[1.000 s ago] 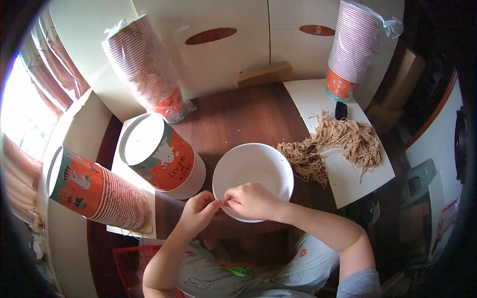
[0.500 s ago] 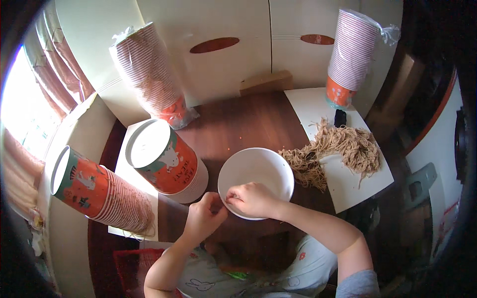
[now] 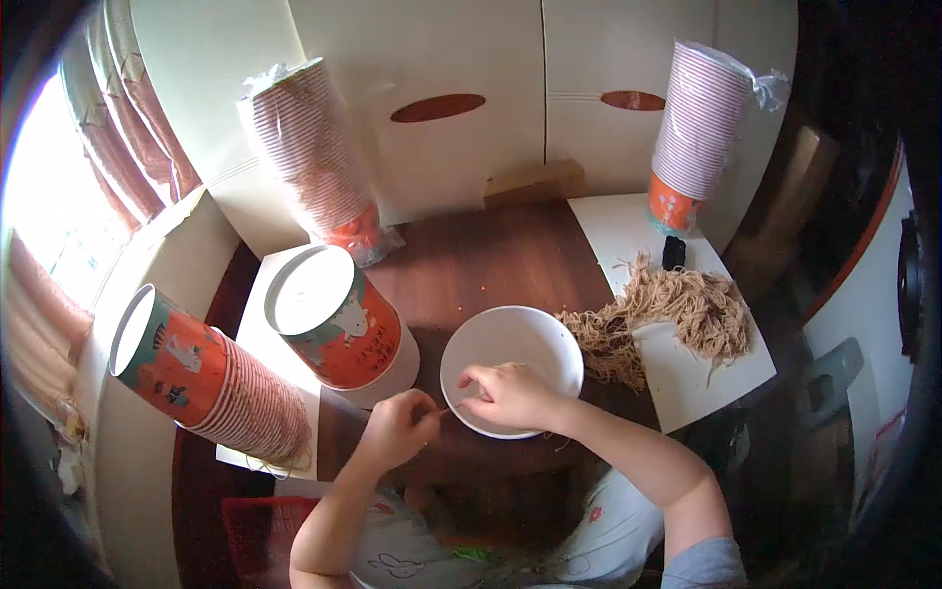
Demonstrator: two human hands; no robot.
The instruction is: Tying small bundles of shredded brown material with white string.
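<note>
A round white paper bucket (image 3: 535, 344) stands at the table's near edge, its mouth facing up. My right hand (image 3: 505, 398) is over its near rim, thumb and forefinger parted in a curve. Just left of the bucket, my left hand (image 3: 397, 429) is closed in a pinch, and a short bit of thin string (image 3: 444, 411) shows at its fingertips. Another strand hangs below my right wrist. Right of the bucket lies a tangled heap of tan string (image 3: 692, 304), spread over a white board (image 3: 677, 398) and the brown table (image 3: 491, 255).
Left stand an upright stack of orange-printed buckets (image 3: 358, 339) and a leaning stack (image 3: 211, 378). Bagged stacks rise at the back left (image 3: 309, 147) and back right (image 3: 697, 128). A small black object (image 3: 674, 252) lies by the string; a cardboard piece (image 3: 535, 184) rests against the back panel.
My right thumb and forefinger have parted over the bucket. My left hand stays pinched close by its left side. The whole view has shifted slightly.
</note>
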